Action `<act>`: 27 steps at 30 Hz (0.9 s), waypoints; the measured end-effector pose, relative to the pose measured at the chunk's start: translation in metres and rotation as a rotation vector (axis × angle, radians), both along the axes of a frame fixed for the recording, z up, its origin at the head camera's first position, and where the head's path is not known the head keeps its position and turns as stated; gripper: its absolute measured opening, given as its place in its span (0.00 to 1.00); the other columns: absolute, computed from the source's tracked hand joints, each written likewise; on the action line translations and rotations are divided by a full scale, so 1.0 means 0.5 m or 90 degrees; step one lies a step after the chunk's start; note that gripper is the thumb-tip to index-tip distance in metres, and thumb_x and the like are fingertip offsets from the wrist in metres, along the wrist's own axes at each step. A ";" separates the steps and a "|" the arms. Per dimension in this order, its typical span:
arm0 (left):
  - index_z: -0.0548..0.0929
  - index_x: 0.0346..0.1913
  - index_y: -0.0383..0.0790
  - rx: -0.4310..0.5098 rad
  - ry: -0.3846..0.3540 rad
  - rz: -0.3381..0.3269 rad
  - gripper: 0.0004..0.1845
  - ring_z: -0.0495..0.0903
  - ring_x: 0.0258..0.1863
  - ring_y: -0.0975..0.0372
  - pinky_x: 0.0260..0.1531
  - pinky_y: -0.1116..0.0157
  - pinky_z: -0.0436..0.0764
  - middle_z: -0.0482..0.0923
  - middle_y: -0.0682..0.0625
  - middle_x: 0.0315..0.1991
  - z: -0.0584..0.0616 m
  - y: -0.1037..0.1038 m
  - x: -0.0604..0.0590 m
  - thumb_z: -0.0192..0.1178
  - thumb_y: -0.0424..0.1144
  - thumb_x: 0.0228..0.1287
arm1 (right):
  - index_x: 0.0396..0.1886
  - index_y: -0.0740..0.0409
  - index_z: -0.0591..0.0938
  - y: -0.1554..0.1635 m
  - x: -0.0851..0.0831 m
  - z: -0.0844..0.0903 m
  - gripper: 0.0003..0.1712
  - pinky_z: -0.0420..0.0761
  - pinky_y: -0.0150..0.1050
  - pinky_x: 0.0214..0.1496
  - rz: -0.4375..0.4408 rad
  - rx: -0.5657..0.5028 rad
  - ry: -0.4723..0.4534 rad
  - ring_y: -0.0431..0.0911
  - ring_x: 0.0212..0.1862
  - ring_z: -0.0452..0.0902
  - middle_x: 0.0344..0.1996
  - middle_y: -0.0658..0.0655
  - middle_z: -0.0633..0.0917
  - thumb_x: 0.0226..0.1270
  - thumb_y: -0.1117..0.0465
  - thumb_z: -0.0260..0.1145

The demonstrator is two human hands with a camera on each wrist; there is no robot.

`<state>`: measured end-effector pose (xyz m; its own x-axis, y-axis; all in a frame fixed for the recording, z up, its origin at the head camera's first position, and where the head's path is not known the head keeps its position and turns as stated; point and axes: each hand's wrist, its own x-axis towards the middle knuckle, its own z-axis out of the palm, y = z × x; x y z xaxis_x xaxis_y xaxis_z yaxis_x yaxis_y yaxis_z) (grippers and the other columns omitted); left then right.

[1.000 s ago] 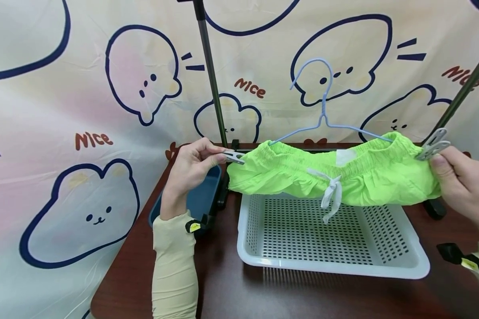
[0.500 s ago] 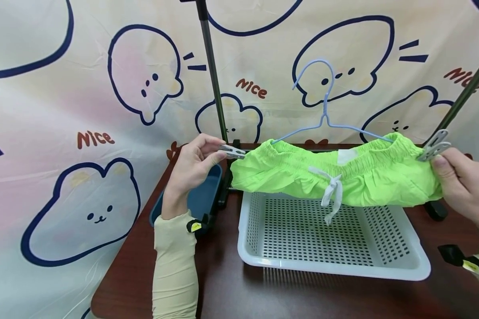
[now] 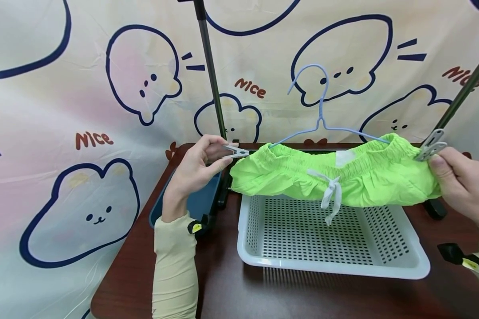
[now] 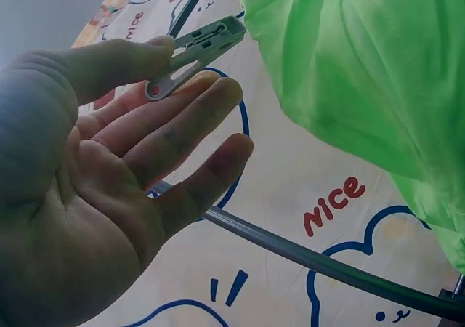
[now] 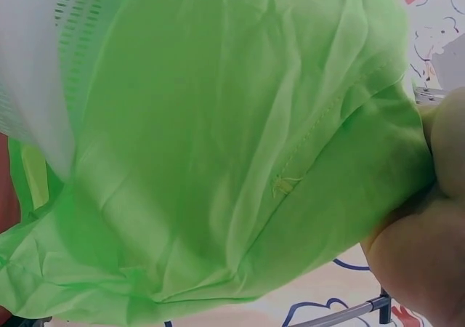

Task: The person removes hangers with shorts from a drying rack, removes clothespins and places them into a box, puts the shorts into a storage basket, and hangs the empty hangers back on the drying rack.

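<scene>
Left of the basket point(image 3: 331, 268) and higher, we see the left hand point(image 3: 192, 169), wrist bent, its fingers loosely parted around a grey clip point(image 3: 241, 153) whose tip meets the green shorts point(image 3: 287, 173). Right of the basket, the right hand point(image 3: 465, 178) pinches the shorts' thin cloth below another clip point(image 3: 432, 144). The crinkled shorts stretch over the basket's back, with a gathered waistband, knotted white drawstring point(image 3: 332, 191) and slender blue hanger point(image 3: 321, 110); the basket is perforated white plastic.
</scene>
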<state>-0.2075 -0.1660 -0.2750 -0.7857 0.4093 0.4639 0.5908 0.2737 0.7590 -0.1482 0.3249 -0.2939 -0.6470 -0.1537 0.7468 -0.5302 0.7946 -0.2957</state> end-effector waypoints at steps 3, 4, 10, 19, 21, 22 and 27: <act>0.71 0.56 0.35 -0.014 -0.008 0.000 0.17 0.83 0.54 0.55 0.42 0.72 0.80 0.81 0.39 0.57 0.000 -0.003 0.002 0.60 0.28 0.66 | 0.29 0.70 0.74 0.001 0.001 0.001 0.15 0.57 0.26 0.21 0.000 0.000 0.002 0.22 0.22 0.55 0.23 0.34 0.64 0.77 0.64 0.52; 0.71 0.56 0.35 -0.021 -0.010 0.002 0.17 0.84 0.53 0.55 0.41 0.71 0.80 0.81 0.39 0.57 0.001 -0.004 0.003 0.60 0.28 0.67 | 0.29 0.70 0.74 0.000 0.001 0.001 0.15 0.57 0.26 0.21 -0.001 0.002 0.001 0.22 0.22 0.55 0.23 0.34 0.64 0.77 0.64 0.52; 0.73 0.56 0.40 -0.079 0.004 0.035 0.17 0.83 0.36 0.57 0.35 0.67 0.79 0.86 0.42 0.46 0.009 -0.007 -0.001 0.62 0.33 0.67 | 0.32 0.71 0.74 0.001 -0.001 0.002 0.14 0.58 0.25 0.22 0.000 0.004 -0.009 0.23 0.23 0.55 0.24 0.36 0.64 0.77 0.65 0.51; 0.72 0.56 0.39 -0.115 0.031 0.067 0.17 0.84 0.36 0.68 0.32 0.68 0.72 0.86 0.44 0.42 0.023 -0.035 -0.001 0.62 0.33 0.67 | 0.31 0.71 0.73 0.004 -0.002 0.004 0.15 0.56 0.22 0.24 0.000 -0.001 -0.004 0.23 0.24 0.55 0.23 0.36 0.63 0.77 0.64 0.51; 0.72 0.56 0.38 -0.122 0.035 0.067 0.17 0.85 0.37 0.66 0.33 0.69 0.72 0.87 0.43 0.42 0.026 -0.041 0.000 0.62 0.32 0.67 | 0.31 0.71 0.73 0.005 -0.001 0.004 0.15 0.56 0.22 0.24 0.002 0.001 -0.002 0.23 0.24 0.55 0.23 0.36 0.63 0.77 0.64 0.51; 0.72 0.56 0.38 -0.129 0.038 0.069 0.17 0.85 0.38 0.64 0.33 0.70 0.73 0.87 0.43 0.42 0.027 -0.044 0.000 0.62 0.32 0.67 | 0.31 0.71 0.73 0.006 -0.001 0.003 0.15 0.56 0.22 0.24 0.003 -0.001 -0.001 0.23 0.24 0.55 0.23 0.36 0.63 0.77 0.64 0.51; 0.72 0.55 0.37 -0.179 0.050 0.089 0.17 0.86 0.40 0.55 0.37 0.72 0.75 0.87 0.44 0.43 0.035 -0.053 -0.001 0.62 0.32 0.66 | 0.31 0.72 0.73 0.012 0.000 0.003 0.15 0.55 0.21 0.26 0.004 -0.006 0.011 0.23 0.25 0.55 0.24 0.35 0.64 0.77 0.64 0.52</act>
<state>-0.2081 -0.1924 -0.2576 -0.8097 0.4208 0.4091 0.5862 0.5485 0.5962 -0.1481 0.3306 -0.2924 -0.6327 -0.1508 0.7596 -0.5398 0.7891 -0.2930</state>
